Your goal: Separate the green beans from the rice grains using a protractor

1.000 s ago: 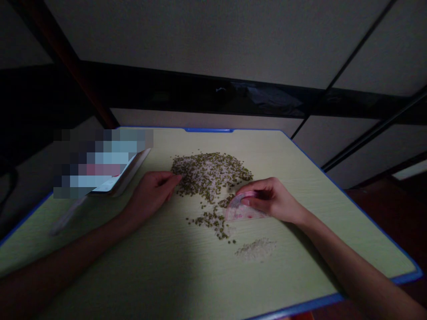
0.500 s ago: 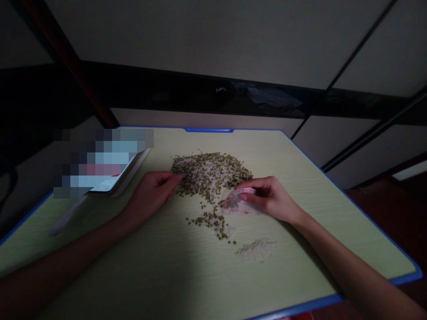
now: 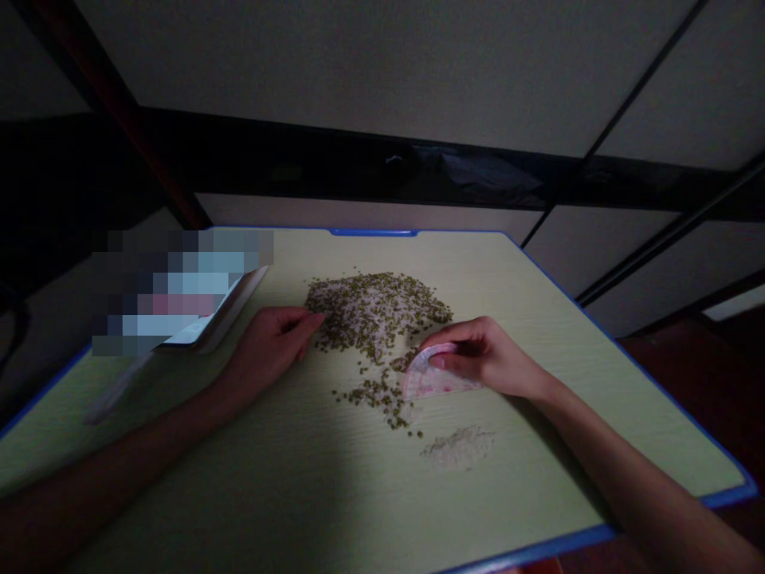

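A spread heap of green beans mixed with pale grains point(image 3: 374, 307) lies in the middle of the pale green table point(image 3: 287, 478). My right hand point(image 3: 484, 355) pinches a clear pink half-round protractor point(image 3: 431, 376), stood on its straight edge at the heap's near right side. My left hand point(image 3: 272, 344) rests on the table at the heap's left edge, fingers loosely curled and touching the grains, holding nothing. A trail of beans point(image 3: 382, 399) runs toward me from the heap. A small separate patch of pale grains point(image 3: 459, 445) lies nearer to me.
A phone or tablet point(image 3: 206, 319) lies at the far left of the table, partly blurred out. A pale pen-like stick point(image 3: 116, 391) lies near the left edge. The table has a blue rim point(image 3: 374, 233); dark floor and wall panels surround it.
My right hand drew the protractor a little toward me and raised it back upright after tilting it flat against the heap. My left hand stayed still.
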Available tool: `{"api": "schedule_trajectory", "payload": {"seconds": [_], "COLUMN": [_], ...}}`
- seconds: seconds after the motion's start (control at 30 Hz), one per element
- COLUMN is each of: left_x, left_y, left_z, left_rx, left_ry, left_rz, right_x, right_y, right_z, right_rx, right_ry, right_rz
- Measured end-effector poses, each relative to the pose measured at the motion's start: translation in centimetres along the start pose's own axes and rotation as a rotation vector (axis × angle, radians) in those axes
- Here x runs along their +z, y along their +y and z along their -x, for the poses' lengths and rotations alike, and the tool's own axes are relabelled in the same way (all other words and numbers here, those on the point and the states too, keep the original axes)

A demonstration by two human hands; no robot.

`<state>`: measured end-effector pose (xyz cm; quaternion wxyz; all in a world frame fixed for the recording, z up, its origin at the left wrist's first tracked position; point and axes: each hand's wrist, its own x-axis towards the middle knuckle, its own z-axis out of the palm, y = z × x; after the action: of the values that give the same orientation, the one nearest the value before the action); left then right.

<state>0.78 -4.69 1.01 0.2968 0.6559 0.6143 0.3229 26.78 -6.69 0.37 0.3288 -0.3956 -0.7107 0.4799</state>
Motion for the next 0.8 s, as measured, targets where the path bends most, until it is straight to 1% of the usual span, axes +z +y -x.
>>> {"api": "schedule_trajectory", "payload": {"seconds": [0.27,0.37,0.57,0.67,0.8], "left_x": [-0.2,-0.1,-0.1,-0.2,-0.1], "left_y": [0.0,-0.1,-0.1,0.1,0.2], "left_z": [0.0,0.0,0.0,0.1,0.1], "left_rx": [0.013,0.015,0.023,0.016,0.022], "left_ry": [-0.006,0.001,-0.011,-0.008,-0.003], "left_rz": [-0.016,-0.009,-0.011,-0.013,-0.013], "right_x": [-0.5,-0.9,-1.5,-1.6,-1.5], "right_y": [-0.1,-0.2,-0.2,-0.3,-0.4], "right_z": [0.2,0.4,0.7,0.8,0.9], "right_rx": [-0.026,-0.016,0.011,0.028,0.028], "right_ry": [-0.045,-0.059,-0.045,-0.038,-0.059], "right_rz": [0.033,0.07,0.125,0.142,0.154]}}
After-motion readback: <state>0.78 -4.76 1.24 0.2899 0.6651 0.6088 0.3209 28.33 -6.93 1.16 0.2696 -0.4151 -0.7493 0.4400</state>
